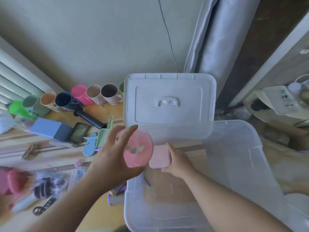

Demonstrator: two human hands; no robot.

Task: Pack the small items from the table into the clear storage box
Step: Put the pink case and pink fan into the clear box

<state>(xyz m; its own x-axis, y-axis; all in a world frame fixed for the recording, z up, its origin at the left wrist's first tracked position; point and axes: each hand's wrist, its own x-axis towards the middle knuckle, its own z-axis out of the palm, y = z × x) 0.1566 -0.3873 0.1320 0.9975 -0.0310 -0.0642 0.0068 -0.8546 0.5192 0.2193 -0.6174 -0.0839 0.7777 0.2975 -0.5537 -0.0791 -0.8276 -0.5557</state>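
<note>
The near-left corner of the desk (55, 159) is smeared with motion blur: pink shapes, a dark striped bundle and a pair of black scissors (43, 208) can barely be told apart. The left hand (115, 158) covers part of the round translucent pink plastic container (139, 148) it holds, fingers spread and curled round its left edge, over the near-left rim of the clear plastic storage box (234, 164). The right hand (178, 162) grips a pale pink rounded-rectangular case (159, 156) from the right; this grip sits inside the box, near its far wall, and the case touches or nearly touches the round container. The box's near edge and right side run out of frame. Its white lid (168, 99) stands upright behind it, hiding part of a green cup at the end of a row of coloured plastic cups (78, 96). Most of the box floor shows bare, apart from a small dark blurred thing under the container.
</note>
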